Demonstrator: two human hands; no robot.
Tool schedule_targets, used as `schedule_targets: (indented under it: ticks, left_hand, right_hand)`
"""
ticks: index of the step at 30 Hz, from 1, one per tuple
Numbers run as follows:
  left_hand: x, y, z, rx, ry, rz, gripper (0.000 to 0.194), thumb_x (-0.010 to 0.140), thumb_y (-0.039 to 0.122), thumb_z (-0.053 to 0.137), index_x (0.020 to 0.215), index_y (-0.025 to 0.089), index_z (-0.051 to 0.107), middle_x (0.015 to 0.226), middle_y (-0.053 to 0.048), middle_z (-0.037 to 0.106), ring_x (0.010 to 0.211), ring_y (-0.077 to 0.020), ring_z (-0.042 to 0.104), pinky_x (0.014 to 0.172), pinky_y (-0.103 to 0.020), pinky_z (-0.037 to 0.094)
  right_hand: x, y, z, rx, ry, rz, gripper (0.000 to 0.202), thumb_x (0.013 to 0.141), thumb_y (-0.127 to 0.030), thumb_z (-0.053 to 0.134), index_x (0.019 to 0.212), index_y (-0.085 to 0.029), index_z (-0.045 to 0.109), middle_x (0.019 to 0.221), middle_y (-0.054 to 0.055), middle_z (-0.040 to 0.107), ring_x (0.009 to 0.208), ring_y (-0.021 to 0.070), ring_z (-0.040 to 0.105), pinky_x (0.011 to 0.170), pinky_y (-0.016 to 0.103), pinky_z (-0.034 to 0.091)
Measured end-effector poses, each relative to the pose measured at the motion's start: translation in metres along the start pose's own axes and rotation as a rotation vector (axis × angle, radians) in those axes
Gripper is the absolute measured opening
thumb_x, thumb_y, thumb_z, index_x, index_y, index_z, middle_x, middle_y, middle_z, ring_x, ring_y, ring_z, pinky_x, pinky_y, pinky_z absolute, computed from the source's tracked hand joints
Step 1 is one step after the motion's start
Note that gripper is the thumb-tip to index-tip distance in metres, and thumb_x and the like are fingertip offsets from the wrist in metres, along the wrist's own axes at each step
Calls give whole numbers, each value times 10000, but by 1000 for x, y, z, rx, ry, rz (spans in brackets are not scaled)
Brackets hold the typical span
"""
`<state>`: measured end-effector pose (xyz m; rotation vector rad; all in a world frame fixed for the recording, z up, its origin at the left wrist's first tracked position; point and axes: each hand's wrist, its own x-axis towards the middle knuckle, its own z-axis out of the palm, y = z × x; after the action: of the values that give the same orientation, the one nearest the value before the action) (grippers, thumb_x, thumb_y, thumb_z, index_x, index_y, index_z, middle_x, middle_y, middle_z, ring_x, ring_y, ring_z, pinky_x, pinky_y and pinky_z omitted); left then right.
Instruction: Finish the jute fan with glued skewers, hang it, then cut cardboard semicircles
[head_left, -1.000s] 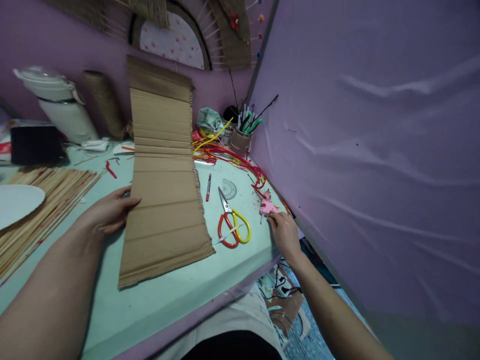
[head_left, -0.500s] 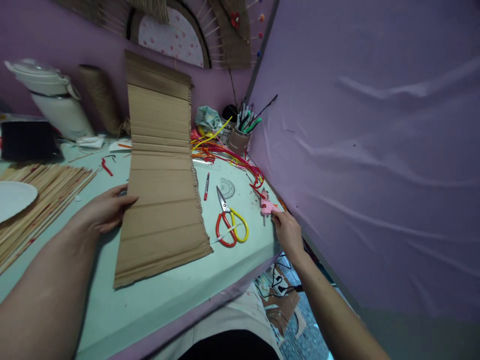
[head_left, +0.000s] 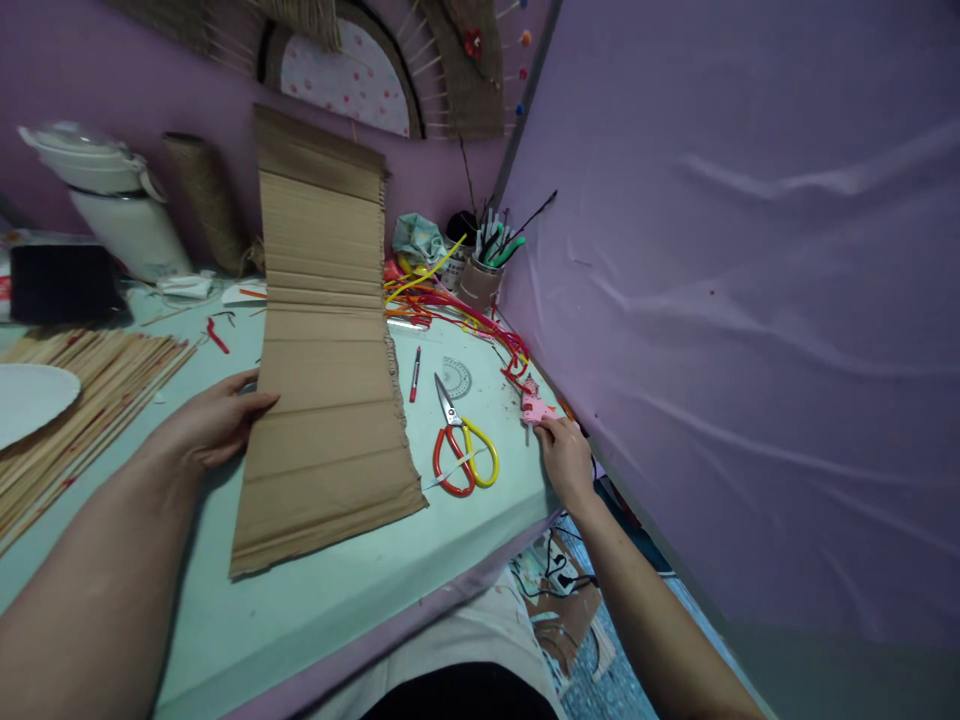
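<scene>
My left hand lies on the pale green tabletop with its fingers spread loosely, thumb and fingertips pressing the left edge of the corrugated cardboard sheet; it is not clamped round the sheet, only resting against it. The cardboard sheet runs long and narrow away from me, its near end flat on the tabletop and its far end tilted up against the purple wall. My right hand is well to the right of the cardboard sheet, at the tabletop's right edge, fingers curled and fingertips touching the small pink glue gun; I cannot tell whether they have closed on it.

Between the cardboard sheet and the glue gun lie scissors with one red and one yellow handle, blades pointing away from me. Just right of the cardboard sheet's torn edge is a red marker pen, and beyond the scissors a clear protractor. A tangle of red and yellow strips sits to the right of the cardboard sheet's far half, with a holder of tools beside it. Left of the cardboard sheet lie a bundle of bamboo sticks, a white plate on them, and a white jug by the wall.
</scene>
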<state>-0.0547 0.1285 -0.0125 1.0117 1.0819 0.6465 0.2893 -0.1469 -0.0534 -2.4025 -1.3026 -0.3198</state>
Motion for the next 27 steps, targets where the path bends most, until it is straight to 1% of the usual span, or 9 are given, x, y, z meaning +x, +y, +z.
schedule_targets:
  ticks: [4,7,12,15,18,21,24,26,27]
  left_hand:
    - [1,0,0,1,10,-5,518,760,-12,548,1251,151,563,745,-37,728,591,-154,694,577,-268,599]
    - [0,1,1,-4,25,-16,506,754,-12,548,1230,156,572,731,-32,726,583,-155,693,556,-261,595]
    - [-4,3,2,-22,24,-22,513,726,3,569,1215,157,570,738,-34,728,593,-170,698,540,-263,593]
    - [-7,4,4,-31,6,-19,538,706,0,576,1220,155,565,741,-36,729,586,-172,696,551,-276,597]
    - [-10,6,5,-41,13,-16,546,684,-17,588,1204,148,567,728,-37,728,570,-167,689,539,-259,587]
    - [-11,6,5,-40,10,-7,527,677,-8,600,1180,150,575,730,-39,727,572,-171,688,528,-253,580]
    - [-9,4,3,-37,2,-4,537,665,15,622,1179,162,573,778,-46,733,617,-191,701,530,-270,582]
    - [-7,2,2,-38,4,-2,556,652,20,635,1185,166,569,791,-48,734,626,-196,703,531,-275,582]
    - [-7,2,1,-42,1,2,558,654,21,637,1188,166,568,788,-49,734,625,-196,702,536,-277,584]
  right_hand:
    - [1,-2,0,-9,-13,-4,216,924,-232,462,869,-163,660,903,123,672,877,240,597,827,341,429]
    - [-3,-4,-6,-5,-24,-15,210,915,-222,439,847,-165,629,891,117,670,867,236,599,813,335,428]
    - [-4,-4,-28,20,-4,-14,195,871,-208,422,836,-167,610,814,92,669,736,213,602,676,303,425]
    - [8,-7,-45,50,13,-34,215,862,-228,438,874,-156,639,783,82,670,686,202,598,635,290,420]
    - [35,-19,-58,77,10,-81,247,877,-259,465,922,-161,686,797,78,681,699,194,605,656,284,432]
    - [76,-36,-62,70,-17,-134,236,890,-275,506,900,-176,720,857,84,703,770,199,620,723,289,440]
    - [126,-49,-52,20,-82,-163,228,908,-240,513,954,-169,725,958,95,715,877,211,630,800,303,437]
    - [159,-52,-36,-28,-181,-175,211,917,-212,524,951,-159,725,974,91,715,924,215,638,819,304,448]
    - [173,-52,-27,-55,-240,-178,193,925,-222,537,955,-157,716,978,78,709,934,216,643,826,314,463]
